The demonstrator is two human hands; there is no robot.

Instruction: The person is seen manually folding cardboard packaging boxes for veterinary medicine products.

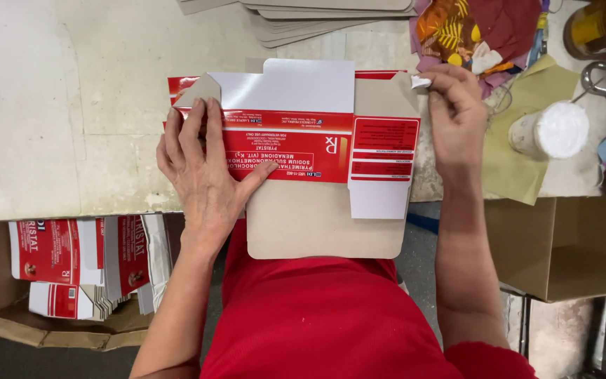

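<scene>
A flat red and white carton blank (303, 144) lies on the front edge of a pale worktable (106, 84), its plain brown flap hanging over the edge toward me. My left hand (201, 165) presses flat on the carton's left end, fingers spread beside a small folded corner flap (201, 90). My right hand (457, 116) pinches a small white scrap or cloth (421, 81) at the carton's upper right corner.
A stack of brown card sheets (317, 17) lies at the table's far edge. A white-topped pot (552, 130), patterned cloth (471, 28) and a yellow paper sit at the right. Finished red cartons (71, 260) are stacked below left; an open cardboard box (569, 245) stands below right.
</scene>
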